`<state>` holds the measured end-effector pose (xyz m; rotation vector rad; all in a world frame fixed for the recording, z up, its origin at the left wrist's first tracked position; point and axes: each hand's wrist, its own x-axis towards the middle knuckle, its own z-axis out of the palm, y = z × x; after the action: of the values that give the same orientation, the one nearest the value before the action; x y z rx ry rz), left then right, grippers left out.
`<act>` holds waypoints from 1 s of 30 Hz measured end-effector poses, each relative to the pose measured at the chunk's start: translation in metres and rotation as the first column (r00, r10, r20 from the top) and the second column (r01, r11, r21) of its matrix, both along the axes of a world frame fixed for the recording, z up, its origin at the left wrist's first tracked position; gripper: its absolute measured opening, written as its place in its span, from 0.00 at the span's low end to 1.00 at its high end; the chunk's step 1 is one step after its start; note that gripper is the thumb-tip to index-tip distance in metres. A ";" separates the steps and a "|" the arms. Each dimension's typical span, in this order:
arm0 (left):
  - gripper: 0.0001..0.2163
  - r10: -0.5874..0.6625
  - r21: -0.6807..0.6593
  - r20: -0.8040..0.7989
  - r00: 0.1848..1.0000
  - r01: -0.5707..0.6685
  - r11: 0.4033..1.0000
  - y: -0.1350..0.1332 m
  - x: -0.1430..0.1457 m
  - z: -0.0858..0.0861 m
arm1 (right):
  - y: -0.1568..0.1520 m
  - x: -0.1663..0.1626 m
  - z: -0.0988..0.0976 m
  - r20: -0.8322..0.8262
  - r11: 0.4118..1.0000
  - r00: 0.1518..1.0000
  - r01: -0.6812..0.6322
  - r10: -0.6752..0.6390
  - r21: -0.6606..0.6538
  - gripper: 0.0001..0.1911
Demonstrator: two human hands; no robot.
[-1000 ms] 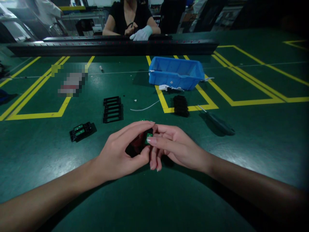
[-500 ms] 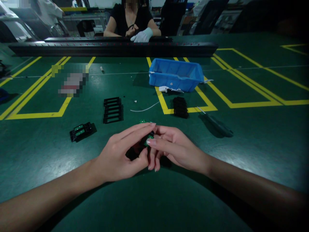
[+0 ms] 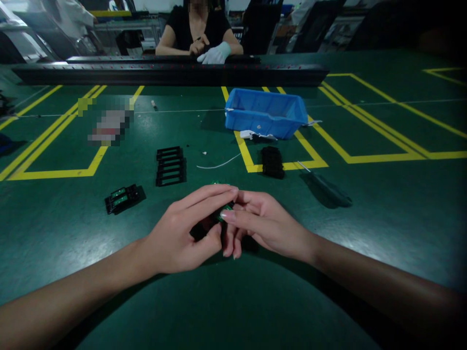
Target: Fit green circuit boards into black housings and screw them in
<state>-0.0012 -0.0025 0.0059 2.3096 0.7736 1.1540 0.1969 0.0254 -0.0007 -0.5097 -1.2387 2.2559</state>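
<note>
My left hand [image 3: 182,233] and my right hand [image 3: 262,223] meet at the middle of the green table, fingers closed together around a small black part with a green circuit board [image 3: 223,212]. Only a sliver of the green board shows between the fingertips; the rest is hidden by the fingers. A pair of finished black parts with green boards [image 3: 122,197] lies to the left of my left hand. Empty black frames [image 3: 170,166] lie in a row just beyond my hands.
A blue bin [image 3: 265,113] stands at the back centre, with a stack of black parts [image 3: 272,161] in front of it and a screwdriver [image 3: 326,184] to the right. A white wire [image 3: 219,162] lies nearby. Another person [image 3: 199,29] sits across a black rail [image 3: 171,73].
My hands have stayed in place; the fingers have shifted slightly around the small part, and less of the green board shows now.
</note>
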 end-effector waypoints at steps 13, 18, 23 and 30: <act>0.24 -0.083 -0.070 -0.001 0.997 0.083 0.994 0.002 -0.004 0.000 | 0.001 0.000 0.001 -0.005 0.999 0.999 -0.044 0.044 0.000 0.09; 0.24 -0.106 -0.108 0.002 0.994 0.105 0.989 0.001 -0.005 0.002 | 0.002 0.001 0.001 -0.007 0.997 0.997 -0.074 0.074 0.000 0.08; 0.23 -0.095 -0.152 0.021 0.995 0.097 0.984 0.001 -0.005 0.003 | 0.003 0.001 0.001 -0.008 0.998 0.998 -0.066 0.066 -0.024 0.10; 0.22 0.053 -0.254 0.016 0.998 -0.048 0.966 0.001 -0.006 0.002 | 0.002 0.001 0.003 -0.002 0.999 1.000 -0.031 0.031 -0.012 0.06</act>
<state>-0.0070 -0.0015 0.0083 2.0731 0.9195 1.0344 0.1983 0.0279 0.0019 -0.4955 -1.2408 2.2905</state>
